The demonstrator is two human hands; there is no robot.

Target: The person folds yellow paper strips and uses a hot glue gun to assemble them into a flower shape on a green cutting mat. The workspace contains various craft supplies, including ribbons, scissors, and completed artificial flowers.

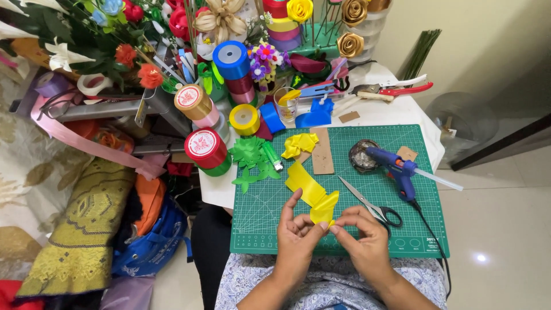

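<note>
We see both hands pinched shut on one folded piece of yellow ribbon (322, 208): the left hand (295, 238) closes thumb and fingers on its lower left edge, and the right hand (364, 241) nips the lower right edge between its fingertips, so the fold sits right between the two grips and rises just above them. From there the ribbon runs up and to the left as a flat strip lying on the green cutting mat (275, 229), over which both hands are held. Just beside the right hand lie black-handled scissors (373, 205), blades pointing up-left toward the strip. Farther right a blue glue gun (396, 168) rests on the mat, its nozzle near a small dark dish (363, 155); we cannot tell what the dish holds. Above the strip we find a brown cardboard strip (322, 150) with more crumpled yellow ribbon (299, 144) at its left, then a green lighter (272, 155) and cut green leaves (251, 159). Off the mat's top edge stands a clear glass (286, 103) with something yellow at its rim, and beyond it ribbon spools, among them a red spool (205, 148), a yellow spool (244, 119) and a blue spool (231, 59).
</note>
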